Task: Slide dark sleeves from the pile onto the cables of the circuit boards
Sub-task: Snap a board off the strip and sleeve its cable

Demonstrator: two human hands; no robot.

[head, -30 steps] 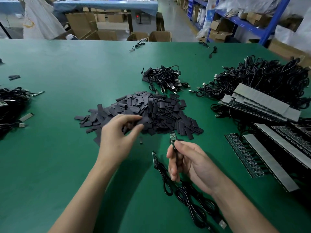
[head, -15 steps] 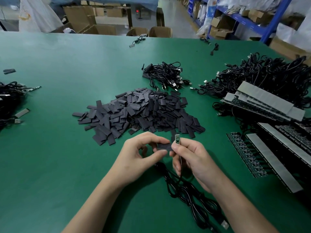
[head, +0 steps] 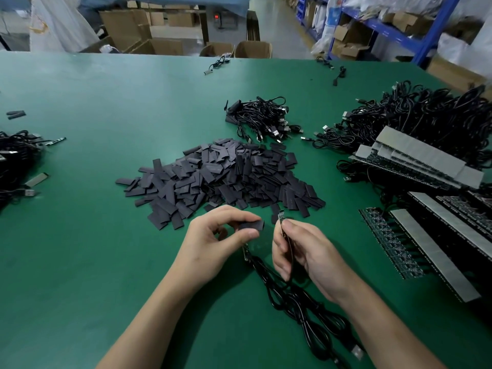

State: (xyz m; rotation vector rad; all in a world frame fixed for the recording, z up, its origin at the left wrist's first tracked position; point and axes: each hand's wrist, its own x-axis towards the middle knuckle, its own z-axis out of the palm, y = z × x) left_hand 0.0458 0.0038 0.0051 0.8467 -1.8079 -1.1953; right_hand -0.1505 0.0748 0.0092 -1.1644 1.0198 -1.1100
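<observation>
Sleeve [head: 253, 225] is pinched by the left hand [head: 213, 243], just beside the circuit board [head: 281, 219] gripped upright in the right hand [head: 306, 251], cable [head: 292, 302] trailing below; nothing is yet slid on; a large pile [head: 221, 177] beyond both hands is left.

The left forearm [head: 159, 310] and the right forearm [head: 378, 323] are stretched forward from the lower edge and drawn together toward the wrists. A dark sleeve [head: 253, 225] is pinched between thumb and curled forefinger of the left hand [head: 213, 238]. A thin circuit board [head: 281, 218] is held upright in the curled fingers of the right hand [head: 314, 251], just beside the sleeve
</observation>
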